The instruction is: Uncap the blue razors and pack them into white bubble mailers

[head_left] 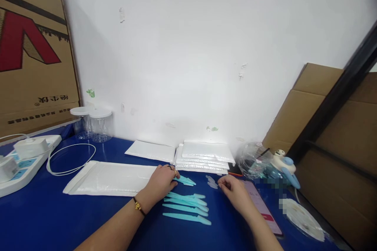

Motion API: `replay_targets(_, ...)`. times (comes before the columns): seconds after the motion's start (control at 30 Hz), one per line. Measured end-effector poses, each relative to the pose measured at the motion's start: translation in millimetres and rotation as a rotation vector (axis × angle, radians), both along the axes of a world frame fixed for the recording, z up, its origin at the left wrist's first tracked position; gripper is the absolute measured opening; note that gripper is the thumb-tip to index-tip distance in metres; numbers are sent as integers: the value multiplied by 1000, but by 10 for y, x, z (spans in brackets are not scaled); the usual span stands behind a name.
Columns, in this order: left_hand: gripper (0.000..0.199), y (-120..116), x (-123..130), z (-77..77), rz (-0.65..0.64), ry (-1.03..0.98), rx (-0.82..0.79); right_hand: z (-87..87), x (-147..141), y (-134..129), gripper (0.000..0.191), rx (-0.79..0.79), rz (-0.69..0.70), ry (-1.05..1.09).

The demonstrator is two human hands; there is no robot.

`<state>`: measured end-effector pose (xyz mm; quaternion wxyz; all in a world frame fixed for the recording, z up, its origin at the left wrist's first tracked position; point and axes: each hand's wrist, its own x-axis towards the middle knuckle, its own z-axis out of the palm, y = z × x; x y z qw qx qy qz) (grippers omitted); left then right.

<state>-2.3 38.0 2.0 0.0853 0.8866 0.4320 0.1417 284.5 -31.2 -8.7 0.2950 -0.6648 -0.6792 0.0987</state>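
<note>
Several turquoise plastic sticks with pale caps (pixel 187 217) lie side by side on the blue table. My left hand (pixel 163 180), with a ring and a bracelet, rests over the left ends of the upper sticks (pixel 186 180), and its fingers are bent around them. Its right side touches a long white padded envelope (pixel 114 178). Small translucent caps (pixel 211 182) lie between my two hands. Just right of them is my right hand (pixel 231 188), thumb and fingertips pressed together; anything between them is too small to name.
White envelopes are stacked (pixel 206 157) near the wall, with another (pixel 151 151) to their left. A phone (pixel 262 208) lies under my right forearm's side. Clear jars (pixel 101 125), a power strip (pixel 32 164), a cable, a plastic bag (pixel 253 159) and a blue-white toy (pixel 282 166) surround them.
</note>
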Motion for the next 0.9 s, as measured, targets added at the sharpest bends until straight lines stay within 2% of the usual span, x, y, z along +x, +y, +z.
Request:
replay_targets(0.17, 13, 53, -4, -57, -30, 11, 11, -127, -100, 43, 11, -18, 74, 6)
replay_targets(0.33, 9, 40, 18, -13, -89, 26, 29, -173, -165, 32, 7, -68, 88, 39)
replay_targets(0.43, 15, 30, 23, 1, -101, 27, 58, -173, -180, 17, 9, -80, 126, 54)
replay_targets(0.63, 23, 24, 30, -12, -98, -72, 90, -70, -279, -27, 7, -80, 146, 125)
replay_targets(0.8, 31, -93, 47, 101, -113, -202, -74, 67, -404, -99, 15, -28, 175, 265)
replay_targets(0.9, 34, -148, 42, 163, -177, -196, -123, 136, -464, -147, 20, 63, 166, 258)
